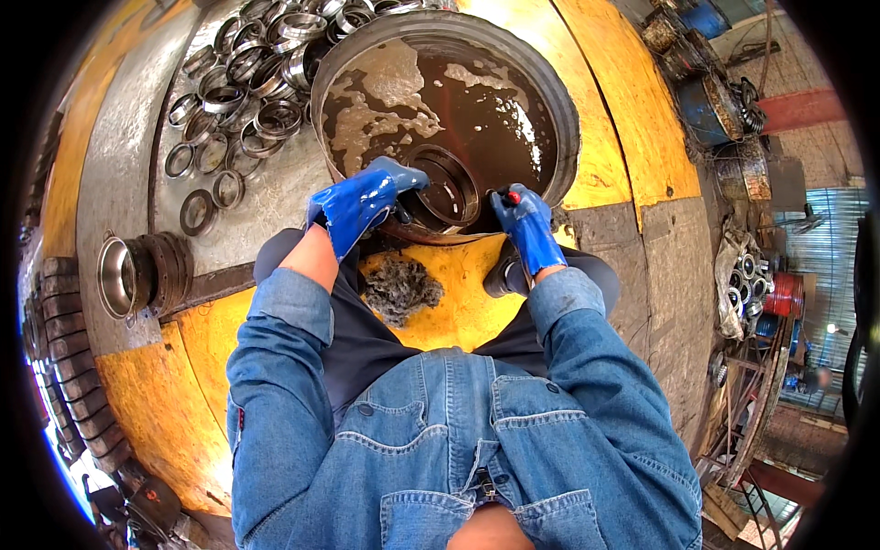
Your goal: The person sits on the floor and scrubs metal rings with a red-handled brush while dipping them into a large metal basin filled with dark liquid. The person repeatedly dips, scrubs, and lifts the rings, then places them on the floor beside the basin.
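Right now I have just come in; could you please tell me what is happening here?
A person in a blue denim jacket works over a large round metal tub of murky brown liquid. The blue-gloved left hand holds a dark round metal ring at the tub's near side. The blue-gloved right hand grips a small red-tipped object, mostly hidden. Many loose metal rings lie at left.

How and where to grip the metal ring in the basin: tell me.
Grip the left rim of the metal ring from the left, where the left hand meets it. The rim shows above the liquid and its centre is open, so fingers should hook inside, thumb outside.
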The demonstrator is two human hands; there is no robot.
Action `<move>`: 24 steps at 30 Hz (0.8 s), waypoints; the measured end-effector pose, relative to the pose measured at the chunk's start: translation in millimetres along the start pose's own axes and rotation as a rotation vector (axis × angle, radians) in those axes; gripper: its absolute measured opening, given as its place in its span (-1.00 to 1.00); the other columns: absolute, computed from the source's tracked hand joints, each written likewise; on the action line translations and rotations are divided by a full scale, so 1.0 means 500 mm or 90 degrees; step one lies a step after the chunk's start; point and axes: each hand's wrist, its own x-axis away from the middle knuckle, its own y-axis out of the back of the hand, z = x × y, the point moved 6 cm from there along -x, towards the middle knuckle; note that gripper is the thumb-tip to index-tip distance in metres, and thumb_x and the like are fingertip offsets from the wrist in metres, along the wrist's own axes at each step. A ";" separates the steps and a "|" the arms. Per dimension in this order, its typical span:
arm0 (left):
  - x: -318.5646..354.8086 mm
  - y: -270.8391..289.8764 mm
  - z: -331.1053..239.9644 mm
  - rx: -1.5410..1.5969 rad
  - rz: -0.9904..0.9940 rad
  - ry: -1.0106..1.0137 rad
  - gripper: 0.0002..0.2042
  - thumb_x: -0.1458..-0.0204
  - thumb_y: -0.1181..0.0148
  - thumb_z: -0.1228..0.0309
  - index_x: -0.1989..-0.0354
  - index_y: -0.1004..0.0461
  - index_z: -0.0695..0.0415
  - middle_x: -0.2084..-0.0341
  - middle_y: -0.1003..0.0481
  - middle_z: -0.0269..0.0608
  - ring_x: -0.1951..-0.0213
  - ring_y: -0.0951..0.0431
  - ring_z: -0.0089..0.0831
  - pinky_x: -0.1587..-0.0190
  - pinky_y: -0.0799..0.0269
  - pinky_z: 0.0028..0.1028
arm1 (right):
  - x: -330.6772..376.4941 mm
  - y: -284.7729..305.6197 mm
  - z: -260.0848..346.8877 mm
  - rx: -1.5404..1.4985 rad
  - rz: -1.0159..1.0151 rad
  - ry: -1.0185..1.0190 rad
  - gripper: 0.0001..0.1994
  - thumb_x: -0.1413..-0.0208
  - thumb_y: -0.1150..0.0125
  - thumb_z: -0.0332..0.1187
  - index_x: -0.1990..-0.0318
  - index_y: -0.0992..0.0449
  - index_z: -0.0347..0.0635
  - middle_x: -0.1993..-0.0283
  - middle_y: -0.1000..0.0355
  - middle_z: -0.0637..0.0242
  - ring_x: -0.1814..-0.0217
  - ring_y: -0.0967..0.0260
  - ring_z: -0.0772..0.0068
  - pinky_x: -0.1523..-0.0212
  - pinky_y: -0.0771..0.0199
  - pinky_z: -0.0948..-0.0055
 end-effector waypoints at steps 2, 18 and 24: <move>-0.001 0.002 -0.002 -0.065 0.001 -0.032 -0.74 -0.28 -0.21 0.22 -0.02 -0.69 0.02 0.17 -0.66 -0.11 0.15 -0.61 -0.26 0.02 -0.49 -0.36 | 0.000 0.000 0.003 0.003 -0.003 0.004 -0.69 -0.20 -0.38 -0.02 0.15 -0.70 -0.05 0.22 -0.68 0.13 0.11 -0.65 0.01 0.08 -0.63 0.14; 0.041 0.003 -0.038 -0.029 -0.048 -0.199 -0.77 -0.28 -0.20 0.39 -0.04 -0.69 0.04 0.06 -0.66 -0.02 0.08 -0.64 -0.15 -0.03 -0.51 -0.32 | 0.000 -0.006 0.002 0.014 0.001 0.008 -0.67 -0.21 -0.36 -0.01 0.12 -0.71 -0.06 0.19 -0.69 0.14 0.09 -0.66 0.00 0.07 -0.64 0.16; 0.103 -0.001 -0.118 0.096 -0.032 -0.168 -0.77 -0.22 -0.28 0.32 0.05 -0.71 0.14 0.29 -0.68 -0.08 0.30 -0.64 -0.27 0.18 -0.53 -0.31 | 0.012 -0.017 -0.031 -0.056 -0.113 0.045 -0.65 -0.12 -0.43 -0.02 0.39 -0.58 -0.13 0.37 -0.60 0.00 0.21 -0.58 -0.15 0.17 -0.58 -0.02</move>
